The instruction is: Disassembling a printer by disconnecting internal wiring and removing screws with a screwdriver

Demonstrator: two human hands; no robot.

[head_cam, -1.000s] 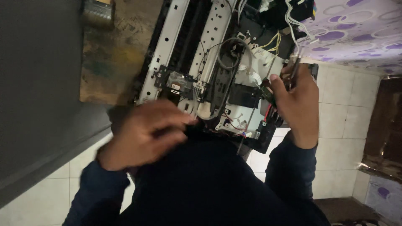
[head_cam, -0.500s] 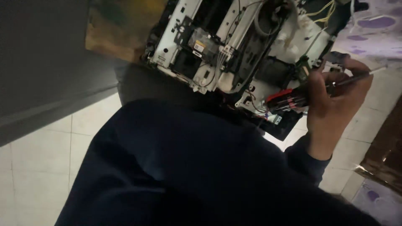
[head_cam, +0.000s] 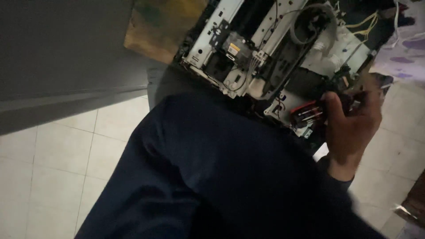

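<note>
While my dark blue sleeve (head_cam: pixel 212 177) fills the middle and hides my left hand, the opened printer (head_cam: pixel 274 57) lies on the tiled floor (head_cam: pixel 57 159) beyond it; my right hand (head_cam: pixel 352 126) grips a red-handled screwdriver (head_cam: pixel 310 113) at its near edge.

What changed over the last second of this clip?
The left hand, resting by the opened machine a second ago, has dropped out of view behind the dark sleeve. The right hand has shifted from the machine's upper right to its lower right edge and keeps its grip on the red-handled screwdriver. The machine itself stays open on the tiled floor.
</note>
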